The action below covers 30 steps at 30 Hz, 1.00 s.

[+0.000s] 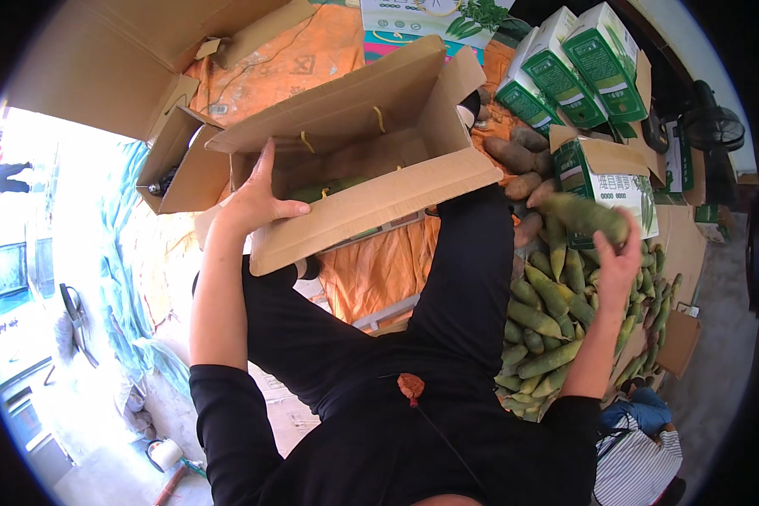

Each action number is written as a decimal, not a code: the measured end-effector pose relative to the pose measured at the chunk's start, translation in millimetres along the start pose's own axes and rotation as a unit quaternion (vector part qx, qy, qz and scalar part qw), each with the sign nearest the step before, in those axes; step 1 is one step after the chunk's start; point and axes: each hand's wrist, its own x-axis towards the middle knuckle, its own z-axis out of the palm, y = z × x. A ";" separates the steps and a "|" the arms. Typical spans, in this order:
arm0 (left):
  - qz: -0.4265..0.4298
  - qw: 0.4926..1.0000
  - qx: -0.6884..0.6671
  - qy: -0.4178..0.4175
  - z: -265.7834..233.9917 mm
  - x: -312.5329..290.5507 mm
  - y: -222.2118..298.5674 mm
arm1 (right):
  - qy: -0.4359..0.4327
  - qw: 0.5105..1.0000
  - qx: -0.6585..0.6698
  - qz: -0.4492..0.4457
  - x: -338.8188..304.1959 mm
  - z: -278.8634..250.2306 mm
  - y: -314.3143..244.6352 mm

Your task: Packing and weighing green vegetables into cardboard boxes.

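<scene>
Crinkled orange sheeting [363, 282] covers the floor around an open brown cardboard box with yellow cord loops [371, 197] at twelve o'clock. Spread fingers and thumb of the left hand [257, 201] rest at its left end; whether they grip, I cannot tell. Toward three o'clock, the right hand's [617, 257] fingers close around a plump, elongated green vegetable [584, 217], above a heap of similar green vegetables [552, 308].

Over my remote feed, well left of the right-hand grip [617, 250], I see glaring daylight [80, 160] beside crumpled, translucent pale-teal sheeting [126, 253]; nearer on that side, a wrinkled orange sheet [371, 278] covers the ground; rightward lies grey floor [721, 312].
</scene>
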 end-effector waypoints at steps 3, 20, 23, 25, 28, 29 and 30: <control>0.009 1.000 -0.005 -0.006 2.2 4.5 -3.5 | 0.033 0.990 0.053 -0.128 24.0 19.5 -69.3; 0.029 1.000 -0.008 -0.008 5.9 3.5 -2.3 | -0.258 0.960 -0.102 0.023 92.2 274.4 -56.1; 0.041 0.998 0.035 0.016 3.6 12.5 -26.1 | -0.283 0.934 -0.200 -0.085 100.6 264.4 -55.2; 0.139 0.988 0.028 0.056 3.5 19.6 -48.1 | -0.316 0.941 -0.088 -0.082 101.9 242.5 -60.7; 0.014 0.996 -0.084 -0.018 4.6 -4.8 12.7 | -0.266 0.962 0.001 -0.064 97.9 187.8 -51.0; 0.021 0.996 -0.083 0.003 5.0 -4.6 11.1 | -0.237 0.966 0.031 -0.094 97.7 173.8 -37.7; -0.018 0.997 -0.068 -0.016 2.0 -6.4 12.6 | -0.207 0.974 0.044 -0.085 93.6 157.4 -24.9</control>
